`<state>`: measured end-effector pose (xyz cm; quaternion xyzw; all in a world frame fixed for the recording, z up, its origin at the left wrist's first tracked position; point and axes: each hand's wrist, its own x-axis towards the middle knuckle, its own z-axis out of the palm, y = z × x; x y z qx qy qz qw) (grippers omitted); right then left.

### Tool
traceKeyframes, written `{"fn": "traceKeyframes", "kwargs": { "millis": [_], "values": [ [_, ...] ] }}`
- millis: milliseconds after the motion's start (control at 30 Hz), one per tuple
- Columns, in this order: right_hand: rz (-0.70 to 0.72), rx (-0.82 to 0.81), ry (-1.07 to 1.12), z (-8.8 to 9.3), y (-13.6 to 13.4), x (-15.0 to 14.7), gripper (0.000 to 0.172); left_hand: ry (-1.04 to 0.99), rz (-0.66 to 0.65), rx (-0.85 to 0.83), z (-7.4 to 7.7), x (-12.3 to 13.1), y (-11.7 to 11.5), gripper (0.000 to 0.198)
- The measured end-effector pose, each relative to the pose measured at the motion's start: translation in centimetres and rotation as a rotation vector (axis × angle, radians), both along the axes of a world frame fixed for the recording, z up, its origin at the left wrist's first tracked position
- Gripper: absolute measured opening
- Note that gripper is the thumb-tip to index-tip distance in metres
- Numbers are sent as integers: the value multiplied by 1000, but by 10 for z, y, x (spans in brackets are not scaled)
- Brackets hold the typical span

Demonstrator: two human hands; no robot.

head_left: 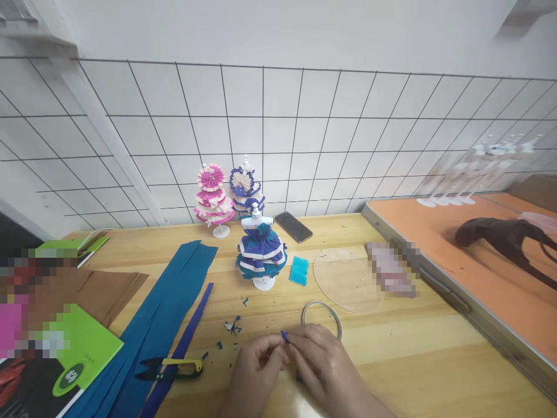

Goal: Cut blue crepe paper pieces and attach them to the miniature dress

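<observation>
My left hand (260,367) and my right hand (324,357) meet near the table's front edge, fingertips pinched together. Between them pokes a small purple-blue piece of crepe paper (285,335); most of it is covered by the fingers. A dark bit shows under my right palm, too hidden to name. Beyond my right hand lies a thin silvery ring (319,303), partly covered by it. To the left are yellow-handled thread snips (174,368), a purple paper strip (188,331) and teal crepe paper strips (167,302). Dark blue paper scraps (234,326) are scattered nearby.
A small dress stand in blue and teal ruffles (261,249) stands ahead, with a pink one (213,197) and a blue-white one (248,186) behind. Around it lie a phone (295,226), turquoise strips (299,271) and a clear disc (346,278). An orange-topped table (418,232) adjoins right.
</observation>
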<state>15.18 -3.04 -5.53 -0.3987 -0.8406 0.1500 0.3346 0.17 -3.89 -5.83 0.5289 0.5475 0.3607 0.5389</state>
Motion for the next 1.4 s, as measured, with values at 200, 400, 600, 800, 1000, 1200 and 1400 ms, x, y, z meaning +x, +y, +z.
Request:
{"fn": "traceKeyframes", "kwargs": {
  "millis": [200, 400, 600, 800, 1000, 1200, 1400],
  "values": [
    [12, -59, 22, 3, 0, 0, 25, 9, 3, 0, -1, 2, 1, 20],
    [23, -75, 63, 2, 0, -1, 24, 32, 36, 13, -3, 3, 1, 21],
    [1, -354, 226, 2, 1, -4, 23, 42, 39, -22, 0, 2, 1, 21],
    [-31, -511, 352, 1, 3, -4, 24, -57, 4, -63, 7, 1, 2, 21],
    [-8, -464, 334, 0, 1, -5, 24, -46, 62, -86, 2, 2, 3, 20],
    [-102, -820, 567, -8, 5, -6, 34, -79, 78, -136, -2, 2, 4, 18],
    [-205, -1012, 780, -9, 16, -1, 41, -43, 86, -206, 0, -3, 7, 20]
  ]
}}
